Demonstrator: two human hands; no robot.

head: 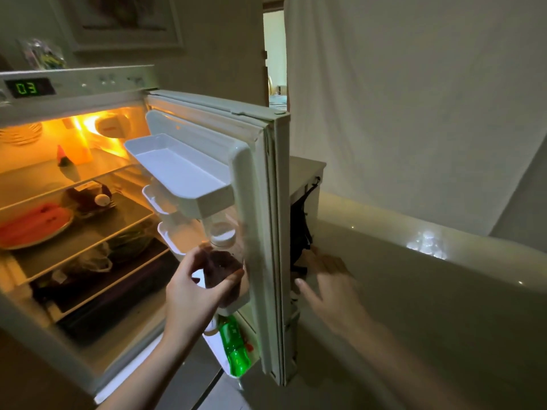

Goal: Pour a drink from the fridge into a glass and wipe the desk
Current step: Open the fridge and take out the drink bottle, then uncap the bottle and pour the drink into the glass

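Observation:
The fridge stands open, its door [266, 202] swung out to the right. A clear bottle of dark drink [222, 258] with a white cap stands in a middle door shelf. My left hand [195, 288] is wrapped around the bottle's body. My right hand [328, 288] is blurred, fingers spread, just right of the door's outer edge and holding nothing. A green bottle [235, 347] lies in the door shelf below. No glass is visible.
An empty white door tray [177, 170] juts out above the bottle. Fridge shelves hold a plate of red slices [32, 224], a dark bowl and bags. A pale counter [429, 285] runs to the right, with a dark bag [299, 232] hanging behind the door.

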